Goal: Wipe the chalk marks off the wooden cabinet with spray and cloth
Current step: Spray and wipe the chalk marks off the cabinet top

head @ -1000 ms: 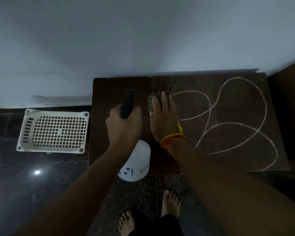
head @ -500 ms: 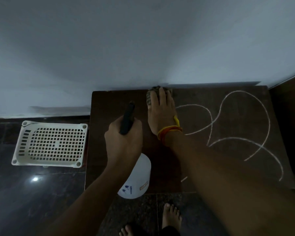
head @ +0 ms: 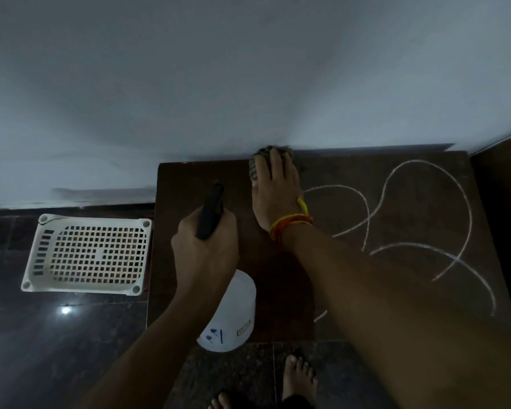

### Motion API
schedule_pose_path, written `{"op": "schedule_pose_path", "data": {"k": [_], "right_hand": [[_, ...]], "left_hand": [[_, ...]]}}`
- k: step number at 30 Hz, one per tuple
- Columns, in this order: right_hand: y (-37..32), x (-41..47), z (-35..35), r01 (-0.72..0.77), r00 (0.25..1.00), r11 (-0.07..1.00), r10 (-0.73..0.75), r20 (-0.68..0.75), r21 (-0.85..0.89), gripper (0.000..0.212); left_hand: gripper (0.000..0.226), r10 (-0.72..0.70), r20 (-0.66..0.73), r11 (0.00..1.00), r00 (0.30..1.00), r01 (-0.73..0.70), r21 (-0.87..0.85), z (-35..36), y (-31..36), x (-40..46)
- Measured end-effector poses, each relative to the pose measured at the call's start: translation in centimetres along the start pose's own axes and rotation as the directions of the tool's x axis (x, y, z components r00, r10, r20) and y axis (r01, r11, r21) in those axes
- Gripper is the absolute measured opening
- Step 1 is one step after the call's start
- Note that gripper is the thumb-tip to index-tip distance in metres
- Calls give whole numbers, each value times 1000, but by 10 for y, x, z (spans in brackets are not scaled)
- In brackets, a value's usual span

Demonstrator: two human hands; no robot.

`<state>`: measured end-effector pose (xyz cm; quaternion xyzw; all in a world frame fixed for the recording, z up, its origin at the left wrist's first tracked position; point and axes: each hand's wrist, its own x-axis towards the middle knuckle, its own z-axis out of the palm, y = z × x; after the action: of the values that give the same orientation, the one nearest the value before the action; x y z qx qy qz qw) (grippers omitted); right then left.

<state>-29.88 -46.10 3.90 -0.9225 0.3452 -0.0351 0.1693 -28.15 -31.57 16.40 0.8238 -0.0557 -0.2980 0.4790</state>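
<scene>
A dark wooden cabinet top (head: 183,184) stands against a pale wall. White looping chalk marks (head: 425,208) cover its right half; the left half shows no chalk. My right hand (head: 275,196) lies flat on a striped cloth (head: 258,160), pressing it down at the cabinet's back edge by the wall. Most of the cloth is hidden under the fingers. My left hand (head: 207,252) grips the black trigger head of a white spray bottle (head: 233,317), held above the cabinet's front left part.
A white perforated plastic basket (head: 89,252) sits on the dark glossy floor left of the cabinet. A darker wooden surface (head: 502,202) adjoins the cabinet on the right. My bare feet (head: 298,379) stand at the cabinet's front.
My right hand has slid the cloth away from me, from the start of the chalk loop to the back edge at the wall. The left hand stays on the bottle.
</scene>
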Motion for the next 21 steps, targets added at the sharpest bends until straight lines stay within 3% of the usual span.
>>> {"op": "schedule_pose_path", "data": {"k": [5,21], "right_hand": [[1,-27,3,6,996,1000,-9,-90,-25,53],[26,-24,-6,20,999,999,-21,-45,-32,52]], "left_hand": [[16,-47,5,998,999,48,-39,6,0,-7],[14,-6,-43,1000,999,6,-14,3,-4,-15]]}}
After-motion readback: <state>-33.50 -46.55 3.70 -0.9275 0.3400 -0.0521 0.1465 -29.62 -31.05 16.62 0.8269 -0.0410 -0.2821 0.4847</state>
